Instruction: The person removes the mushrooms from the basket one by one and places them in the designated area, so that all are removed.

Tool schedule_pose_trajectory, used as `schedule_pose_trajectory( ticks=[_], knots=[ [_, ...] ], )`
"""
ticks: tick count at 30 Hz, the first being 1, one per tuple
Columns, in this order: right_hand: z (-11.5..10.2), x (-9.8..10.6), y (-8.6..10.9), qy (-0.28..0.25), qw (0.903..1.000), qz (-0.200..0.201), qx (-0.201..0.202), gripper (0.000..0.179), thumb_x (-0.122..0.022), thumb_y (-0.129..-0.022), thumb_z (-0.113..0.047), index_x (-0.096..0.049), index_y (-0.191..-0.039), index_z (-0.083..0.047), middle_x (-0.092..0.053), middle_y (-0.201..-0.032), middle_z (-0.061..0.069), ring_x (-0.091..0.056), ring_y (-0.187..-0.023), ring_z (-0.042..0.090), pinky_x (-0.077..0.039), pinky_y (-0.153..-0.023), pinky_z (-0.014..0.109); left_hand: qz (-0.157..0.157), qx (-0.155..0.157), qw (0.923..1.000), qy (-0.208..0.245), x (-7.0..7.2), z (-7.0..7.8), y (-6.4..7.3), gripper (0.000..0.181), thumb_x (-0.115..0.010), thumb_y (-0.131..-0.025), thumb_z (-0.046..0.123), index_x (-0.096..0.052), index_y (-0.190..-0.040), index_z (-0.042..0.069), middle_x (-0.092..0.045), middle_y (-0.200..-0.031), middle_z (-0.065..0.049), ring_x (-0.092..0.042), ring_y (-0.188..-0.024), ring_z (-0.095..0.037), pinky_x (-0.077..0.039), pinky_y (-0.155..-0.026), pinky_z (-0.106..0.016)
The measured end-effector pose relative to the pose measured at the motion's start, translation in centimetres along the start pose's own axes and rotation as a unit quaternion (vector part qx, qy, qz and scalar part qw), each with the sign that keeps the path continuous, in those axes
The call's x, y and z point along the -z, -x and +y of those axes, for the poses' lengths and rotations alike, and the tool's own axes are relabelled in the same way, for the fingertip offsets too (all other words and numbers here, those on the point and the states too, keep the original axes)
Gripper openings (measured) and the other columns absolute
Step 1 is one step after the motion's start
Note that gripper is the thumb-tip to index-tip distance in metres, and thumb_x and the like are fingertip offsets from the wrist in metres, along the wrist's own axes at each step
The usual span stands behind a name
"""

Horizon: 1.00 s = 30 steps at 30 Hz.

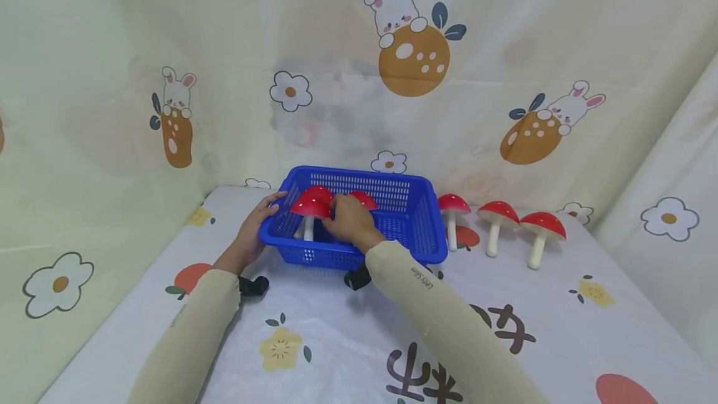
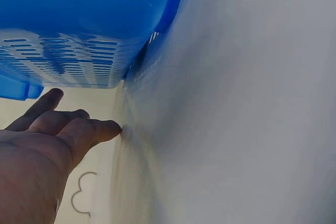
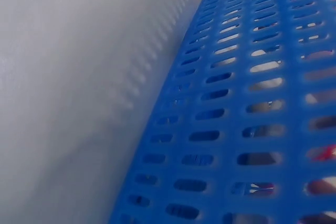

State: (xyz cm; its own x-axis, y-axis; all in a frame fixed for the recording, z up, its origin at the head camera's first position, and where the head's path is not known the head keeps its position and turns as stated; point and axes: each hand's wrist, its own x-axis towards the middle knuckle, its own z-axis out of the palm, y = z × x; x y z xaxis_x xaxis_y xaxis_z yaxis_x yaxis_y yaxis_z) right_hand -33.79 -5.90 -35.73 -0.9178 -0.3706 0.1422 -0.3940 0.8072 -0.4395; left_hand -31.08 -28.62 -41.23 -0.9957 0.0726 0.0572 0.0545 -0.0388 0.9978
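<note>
A blue plastic basket (image 1: pixel 359 253) with slotted walls holds several red-capped toy mushrooms with white dots. My right hand (image 1: pixel 352 222) reaches over its near wall, fingers curled, and grips a mushroom (image 1: pixel 311 206) at the right edge of its cap; the fingertips are partly hidden. Behind that one is another red cap (image 1: pixel 318 191). A further cap (image 1: pixel 363 199) shows just past the right hand, its stem covered. At the basket's left end my left hand (image 1: pixel 253 229) has extended fingers touching the rim. Through slots in the right wrist view, bits of red (image 3: pixel 326 153) appear.
Three more toy mushrooms stand in a row right of the basket: a near one (image 1: pixel 453 204), a middle one (image 1: pixel 498 214) and a far-right one (image 1: pixel 543 224). A patterned cloth (image 1: pixel 314 310) covers the table, and a printed curtain (image 1: pixel 336 36) hangs behind.
</note>
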Motion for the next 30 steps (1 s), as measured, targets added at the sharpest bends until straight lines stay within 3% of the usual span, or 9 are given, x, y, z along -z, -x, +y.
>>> schedule_pose_trajectory(
  ticks=[6,12,18,23,30],
  knots=[
    [0.08,-0.16,-0.06,-0.016,0.9974,0.049,0.05,0.035,-0.069,-0.09,-0.024,-0.062,-0.122,-0.011,-0.063,-0.117,0.004,-0.06,-0.108,0.019,-0.053,-0.098,0.034,0.003,0.007,1.0,0.004,-0.18,0.06,-0.06,0.045,-0.035,-0.106,0.036,-0.035,-0.15,0.033,-0.018,-0.164,-0.007,-0.03,-0.146,-0.04,-0.035,-0.113,-0.057],
    [-0.06,-0.02,-0.13,-0.031,0.9938,0.062,0.087,0.026,-0.073,-0.089,-0.02,-0.072,-0.113,-0.01,-0.072,-0.107,0.004,-0.065,-0.097,0.018,-0.056,-0.091,0.031,0.01,0.014,0.9998,0.0,-0.14,0.09,0.0,0.045,-0.036,-0.105,0.037,-0.034,-0.15,0.035,-0.016,-0.165,-0.006,-0.029,-0.147,-0.04,-0.034,-0.114,-0.057],
    [-0.47,0.04,-0.2,-0.034,0.9932,0.066,0.09,0.02,-0.07,-0.091,-0.019,-0.076,-0.109,-0.009,-0.076,-0.098,0.003,-0.066,-0.081,0.014,-0.059,-0.079,0.026,0.006,0.009,0.9999,0.003,0.17,0.19,-0.04,0.046,-0.035,-0.106,0.035,-0.033,-0.151,0.033,-0.016,-0.165,-0.008,-0.029,-0.147,-0.04,-0.034,-0.114,-0.056],
    [-0.51,0.07,-0.23,-0.03,0.9907,0.091,0.097,0.018,-0.068,-0.092,-0.017,-0.077,-0.105,-0.008,-0.074,-0.087,0.003,-0.061,-0.071,0.014,-0.056,-0.068,0.023,0.007,0.009,0.9999,0.005,0.15,0.32,0.04,0.046,-0.035,-0.106,0.034,-0.034,-0.151,0.033,-0.014,-0.166,-0.006,-0.025,-0.149,-0.039,-0.032,-0.115,-0.056],
    [-0.15,0.42,0.29,-0.038,0.9857,0.13,0.099,0.013,-0.068,-0.091,-0.015,-0.076,-0.099,-0.007,-0.07,-0.089,0.003,-0.06,-0.076,0.015,-0.056,-0.071,0.024,0.006,0.012,0.9999,0.009,-0.04,0.12,-0.01,0.045,-0.035,-0.105,0.034,-0.034,-0.151,0.033,-0.016,-0.165,-0.006,-0.029,-0.147,-0.039,-0.034,-0.114,-0.057]
  ],
)
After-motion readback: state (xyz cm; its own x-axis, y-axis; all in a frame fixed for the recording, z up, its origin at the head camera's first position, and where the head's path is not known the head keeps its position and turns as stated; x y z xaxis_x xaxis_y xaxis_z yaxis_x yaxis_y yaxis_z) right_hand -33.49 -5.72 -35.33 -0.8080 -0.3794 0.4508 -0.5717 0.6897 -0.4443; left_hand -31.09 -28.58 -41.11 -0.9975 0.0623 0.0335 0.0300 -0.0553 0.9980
